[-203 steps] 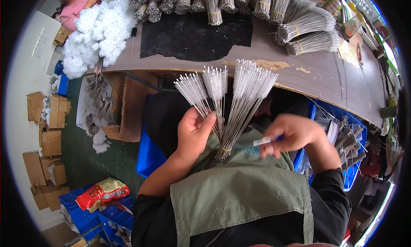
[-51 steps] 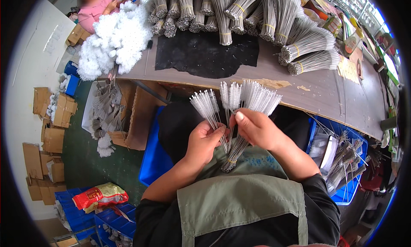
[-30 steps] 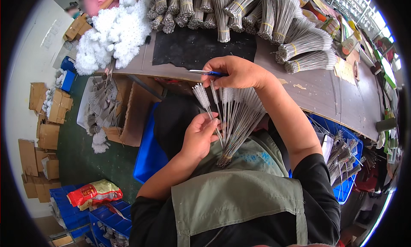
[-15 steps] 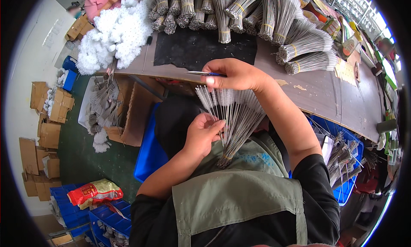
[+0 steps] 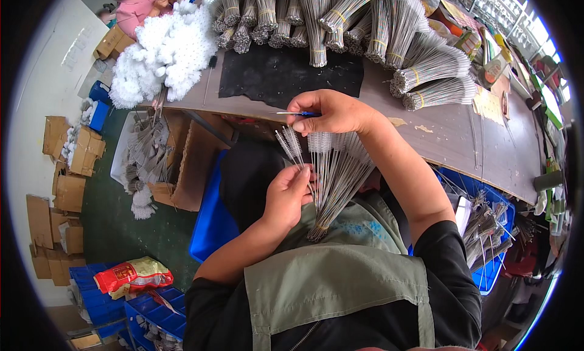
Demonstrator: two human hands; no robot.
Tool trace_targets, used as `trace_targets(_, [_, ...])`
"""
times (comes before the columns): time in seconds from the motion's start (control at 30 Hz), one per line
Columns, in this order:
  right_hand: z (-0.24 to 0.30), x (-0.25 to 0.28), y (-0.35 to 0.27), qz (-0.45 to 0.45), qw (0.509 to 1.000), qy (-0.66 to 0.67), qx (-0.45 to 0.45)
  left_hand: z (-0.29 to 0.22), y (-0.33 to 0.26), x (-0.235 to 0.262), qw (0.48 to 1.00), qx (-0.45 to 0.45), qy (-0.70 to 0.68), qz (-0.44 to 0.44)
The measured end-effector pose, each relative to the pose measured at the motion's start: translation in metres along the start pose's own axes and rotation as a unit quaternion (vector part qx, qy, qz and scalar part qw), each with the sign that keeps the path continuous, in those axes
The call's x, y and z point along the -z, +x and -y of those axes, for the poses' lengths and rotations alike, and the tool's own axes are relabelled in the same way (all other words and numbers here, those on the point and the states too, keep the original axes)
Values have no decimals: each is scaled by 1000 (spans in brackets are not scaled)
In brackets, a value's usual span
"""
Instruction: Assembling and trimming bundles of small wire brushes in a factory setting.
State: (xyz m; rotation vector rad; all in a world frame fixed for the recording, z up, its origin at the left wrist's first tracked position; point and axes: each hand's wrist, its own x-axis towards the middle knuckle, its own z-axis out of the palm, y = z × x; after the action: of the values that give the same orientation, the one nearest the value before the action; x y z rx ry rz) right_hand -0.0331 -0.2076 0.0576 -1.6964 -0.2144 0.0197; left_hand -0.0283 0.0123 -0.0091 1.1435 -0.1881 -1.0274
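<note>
In the head view, the bare left hand (image 5: 287,194) pinches a few stems of a fanned bundle of thin silvery wire brushes with white bristles (image 5: 338,184) — most of the bundle lies at three o'clock from that grip. The right hand (image 5: 333,112), at one o'clock from the left, grasps a slim blue-handled metal tool (image 5: 309,114) near the bristle tips.

The right hand (image 5: 333,112) hides part of the blue-handled tool (image 5: 308,114) and some tips of the fanned brushes (image 5: 337,168), the left hand (image 5: 287,196) covers some wires (image 5: 311,184), several wire bundles (image 5: 316,28) leave view at the far edge, and a far-left person (image 5: 136,11) is partly blurred.
</note>
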Motion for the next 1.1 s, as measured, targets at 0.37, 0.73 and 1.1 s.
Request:
trace_targets(0.37, [3,1,-4,15,999,-35,0,5,4,3,999,-7,36,-4])
trace_targets(0.73, [5,6,-8,78,995,-55,-8,40,27,9,967,167,2,191])
trace_targets(1.1, [64,-5,-27,-306,923,-211,98,4,18,-14,954,134,69,259])
